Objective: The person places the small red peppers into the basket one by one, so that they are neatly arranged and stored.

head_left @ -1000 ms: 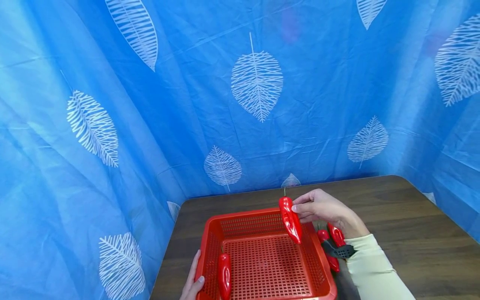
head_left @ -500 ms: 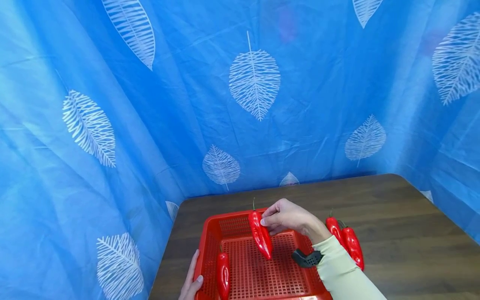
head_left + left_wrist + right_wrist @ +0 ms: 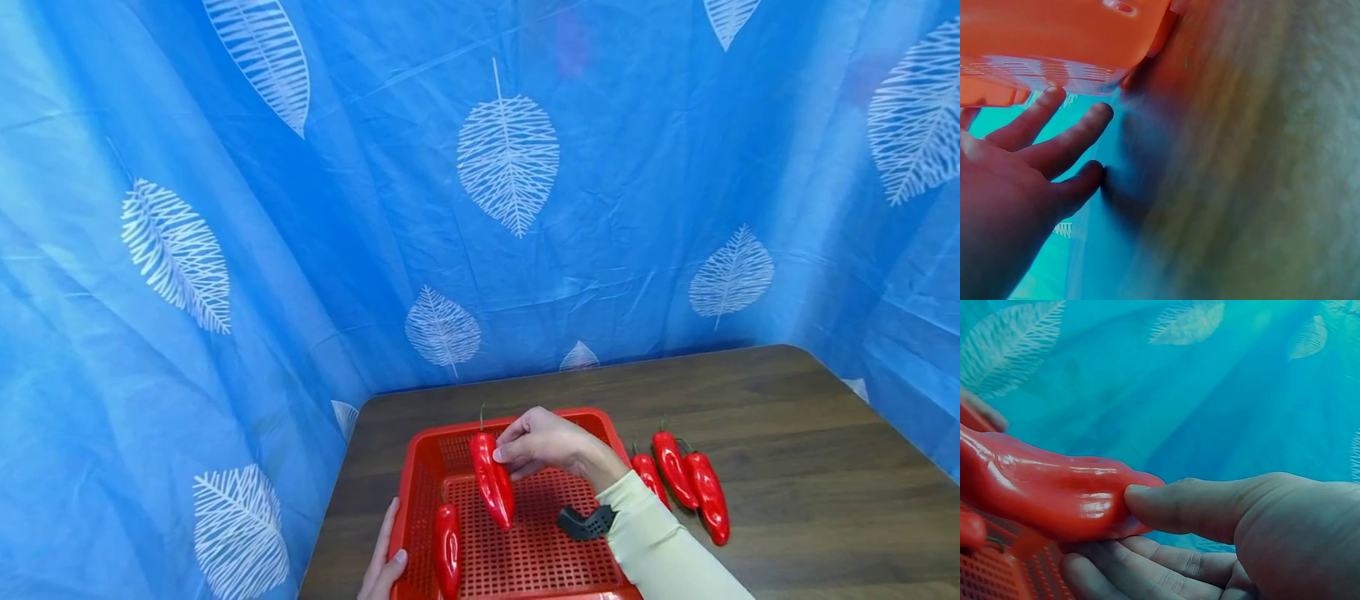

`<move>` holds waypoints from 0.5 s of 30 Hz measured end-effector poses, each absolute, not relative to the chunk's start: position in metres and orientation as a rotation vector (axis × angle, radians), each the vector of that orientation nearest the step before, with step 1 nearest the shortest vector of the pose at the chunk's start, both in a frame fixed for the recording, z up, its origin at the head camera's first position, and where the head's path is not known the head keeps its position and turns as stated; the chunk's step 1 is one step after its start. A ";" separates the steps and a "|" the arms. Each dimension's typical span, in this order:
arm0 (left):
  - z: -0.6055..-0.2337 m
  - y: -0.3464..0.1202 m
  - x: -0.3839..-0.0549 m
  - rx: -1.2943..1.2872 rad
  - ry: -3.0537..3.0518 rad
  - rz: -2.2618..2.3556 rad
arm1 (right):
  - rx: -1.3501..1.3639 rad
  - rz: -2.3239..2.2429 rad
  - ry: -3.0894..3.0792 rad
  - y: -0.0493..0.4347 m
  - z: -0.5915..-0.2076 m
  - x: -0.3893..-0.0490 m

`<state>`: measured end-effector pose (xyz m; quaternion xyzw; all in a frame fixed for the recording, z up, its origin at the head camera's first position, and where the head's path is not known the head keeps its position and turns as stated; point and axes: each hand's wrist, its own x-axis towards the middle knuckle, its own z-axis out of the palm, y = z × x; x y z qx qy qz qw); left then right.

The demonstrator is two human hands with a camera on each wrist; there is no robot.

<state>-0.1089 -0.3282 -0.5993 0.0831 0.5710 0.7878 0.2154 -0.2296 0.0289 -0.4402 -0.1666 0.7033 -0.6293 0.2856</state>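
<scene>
Chili pepper point(image 3: 492, 492), red, hangs over my basket point(image 3: 536, 567), pinched near its stem end by my right hand's point(image 3: 543, 446) thumb and fingers. My left hand point(image 3: 381, 558) rests against the basket's side, fingers spread. I think the pepper is light, stiff, hard to break, but slippery, so its fat top is best to hold. I count one basket, five peppers: this, another pepper point(image 3: 447, 550) inside, three peppers point(image 3: 674, 471) on the bench point(image 3: 810, 442).

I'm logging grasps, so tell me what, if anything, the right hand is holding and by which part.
A red pepper, pinched by its upper, stem-end part between the thumb and fingers of the right hand.
</scene>
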 end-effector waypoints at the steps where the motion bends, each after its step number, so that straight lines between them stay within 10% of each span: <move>1: -0.600 -0.328 -0.109 0.218 1.614 2.171 | -0.450 -1.672 1.882 0.026 -0.442 -0.229; 6: -0.638 -0.343 -0.119 0.224 1.477 2.257 | -0.433 -1.641 1.867 0.011 -0.452 -0.225; 15: -0.592 -0.324 -0.099 0.368 1.581 2.204 | -0.379 -1.624 1.855 -0.003 -0.466 -0.217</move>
